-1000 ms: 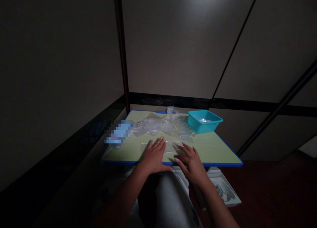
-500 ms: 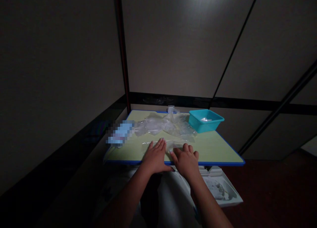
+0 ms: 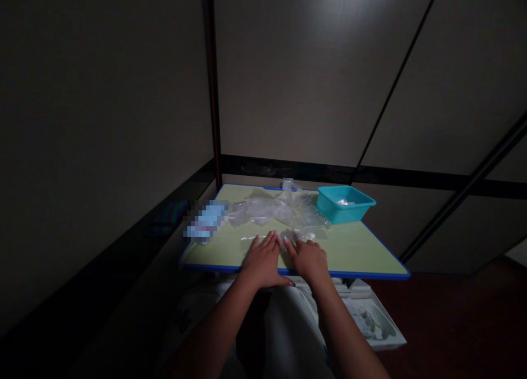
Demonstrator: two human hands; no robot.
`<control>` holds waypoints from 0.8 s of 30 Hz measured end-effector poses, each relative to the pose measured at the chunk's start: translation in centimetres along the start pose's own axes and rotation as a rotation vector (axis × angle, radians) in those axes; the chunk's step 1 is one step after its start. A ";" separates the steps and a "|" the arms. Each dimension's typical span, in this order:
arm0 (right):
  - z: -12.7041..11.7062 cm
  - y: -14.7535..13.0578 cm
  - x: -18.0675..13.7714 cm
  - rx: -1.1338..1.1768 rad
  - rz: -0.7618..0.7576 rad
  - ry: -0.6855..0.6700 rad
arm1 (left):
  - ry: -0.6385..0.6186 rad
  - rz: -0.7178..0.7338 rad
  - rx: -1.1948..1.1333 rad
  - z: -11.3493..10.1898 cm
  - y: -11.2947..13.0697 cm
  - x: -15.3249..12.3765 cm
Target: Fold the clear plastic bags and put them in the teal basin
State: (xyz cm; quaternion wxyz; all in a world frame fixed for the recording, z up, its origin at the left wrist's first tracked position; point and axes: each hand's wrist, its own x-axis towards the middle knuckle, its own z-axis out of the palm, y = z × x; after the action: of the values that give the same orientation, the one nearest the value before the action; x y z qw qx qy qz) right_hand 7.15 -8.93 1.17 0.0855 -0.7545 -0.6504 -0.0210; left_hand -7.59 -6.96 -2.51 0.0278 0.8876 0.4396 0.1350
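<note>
My left hand (image 3: 263, 261) lies flat near the front edge of the table, fingers stretched forward on a thin clear plastic bag (image 3: 247, 244). Beside it, my right hand (image 3: 309, 258) has its fingers curled, with the thumb pointing forward, closed on the bag's right part, where the film is bunched up. The palms and much of the bag are hidden beneath the hands. Just beyond them, a crumpled heap of clear plastic bags (image 3: 263, 210) spreads over the pale yellow-green table (image 3: 354, 252).
A turquoise basket (image 3: 345, 207) holding something clear stands at the back right. At the left edge lies a blurred-out light-blue object (image 3: 207, 221). An open white drawer or tray (image 3: 385, 335) juts out below the table's right side. Panelled walls (image 3: 288, 93) enclose the table.
My right hand has moved slightly forward on the bag, and its fingers are more curled, with film bunched in front of them. My left hand stays flat. The whole view has shifted slightly.
</note>
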 end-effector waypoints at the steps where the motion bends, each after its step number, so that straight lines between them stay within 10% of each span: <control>1: 0.1 0.0 0.0 0.017 -0.008 0.015 | 0.001 0.000 -0.001 0.0 0.0 0.0; 24: 3.1 -3.0 0.7 0.601 -0.376 -0.031 | -0.010 0.019 -0.038 -1.5 0.8 -0.3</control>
State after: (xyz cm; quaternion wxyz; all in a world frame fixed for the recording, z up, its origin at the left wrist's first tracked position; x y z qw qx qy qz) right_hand 4.08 -7.32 -1.48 0.2885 -0.5628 -0.7563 0.1673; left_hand -7.53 -7.77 -1.03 0.0458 0.8916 0.4285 0.1391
